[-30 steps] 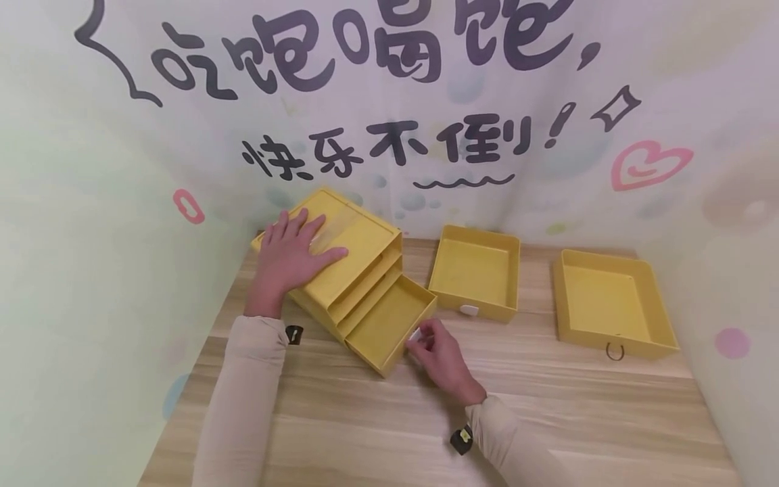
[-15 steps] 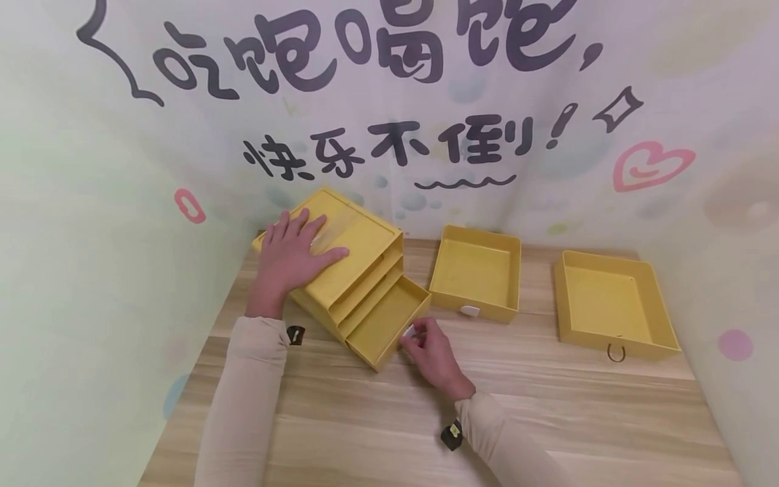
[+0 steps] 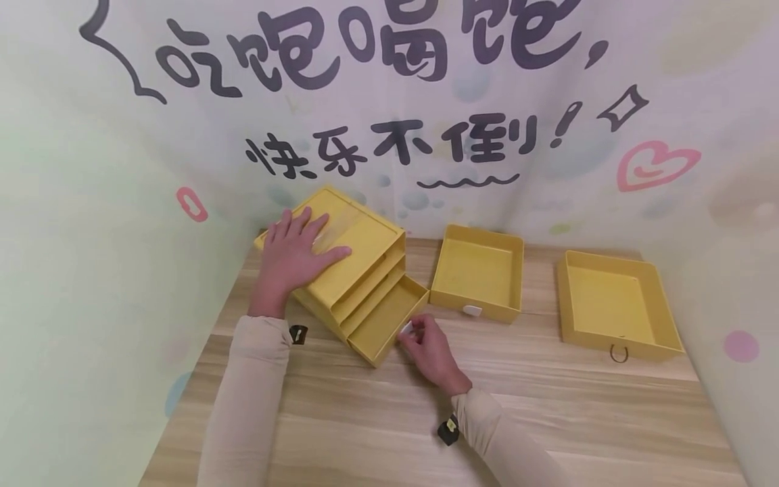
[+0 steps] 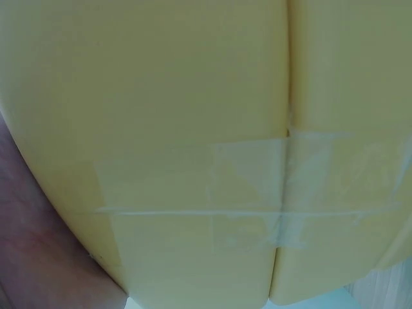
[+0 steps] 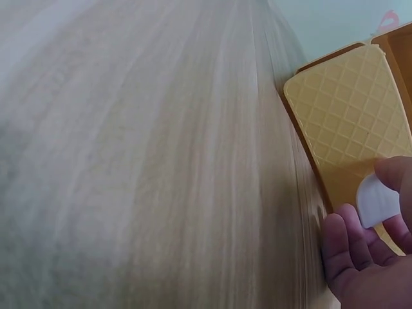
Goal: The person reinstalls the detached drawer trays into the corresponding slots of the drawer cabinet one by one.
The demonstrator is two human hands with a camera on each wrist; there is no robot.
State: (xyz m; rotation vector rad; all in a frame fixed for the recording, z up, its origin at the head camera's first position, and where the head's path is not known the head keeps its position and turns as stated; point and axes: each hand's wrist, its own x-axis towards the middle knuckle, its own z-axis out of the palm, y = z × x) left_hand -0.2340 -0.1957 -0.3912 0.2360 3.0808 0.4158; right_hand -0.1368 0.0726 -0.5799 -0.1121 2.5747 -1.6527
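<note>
A yellow drawer cabinet [image 3: 365, 237] stands turned at an angle at the left of the table, its two upper slots without drawers. My left hand [image 3: 291, 256] rests on its top with fingers spread. Its lowest drawer [image 3: 389, 316] is pulled partly out. With thumb and fingers, my right hand [image 3: 433, 355] pinches the white tab handle [image 5: 375, 201] on that drawer. In the right wrist view the waffle-patterned drawer front [image 5: 347, 106] shows. Clear tape [image 4: 248, 193] runs across the cabinet surface in the left wrist view, with part of the left hand at its edge.
Two loose yellow drawers lie right of the cabinet on the wooden table [image 3: 365, 433]: one drawer [image 3: 477, 270] with a white tab, close to the cabinet, and another drawer [image 3: 611, 297] with a dark ring pull, farther right. A printed cloth backdrop [image 3: 389, 149] rises behind.
The lowest drawer has slid farther into the cabinet, and my right hand has moved left with its tab. My left hand has stayed on the cabinet top.
</note>
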